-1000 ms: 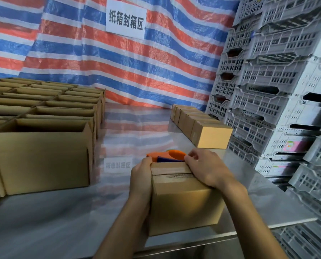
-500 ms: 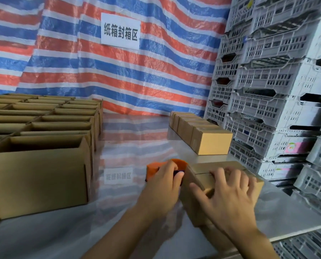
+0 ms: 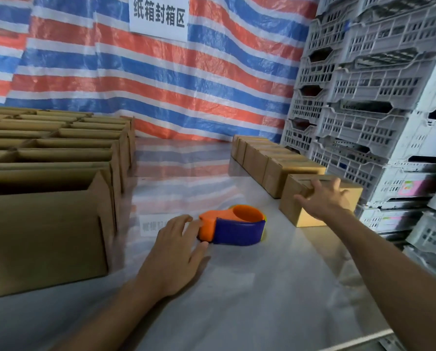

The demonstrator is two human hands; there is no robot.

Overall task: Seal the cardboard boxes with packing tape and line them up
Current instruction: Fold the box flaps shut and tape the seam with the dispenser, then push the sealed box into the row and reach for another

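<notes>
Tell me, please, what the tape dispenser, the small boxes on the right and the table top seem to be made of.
Tape dispenser: smooth moulded plastic, orange and blue, with a soft sheen.
Small boxes: matt brown cardboard, probably corrugated; folded flaps and seams show.
Table top: probably brushed metal, perhaps stainless steel; it dimly mirrors the striped tarp.

closed brown box (image 3: 313,211) nearest in the row of sealed boxes (image 3: 270,158); orange-blue tape dispenser (image 3: 233,228) beside

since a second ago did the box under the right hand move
Yes. The box moved away and rightward, from in front of the tape dispenser to the near end of the row of closed boxes.
</notes>
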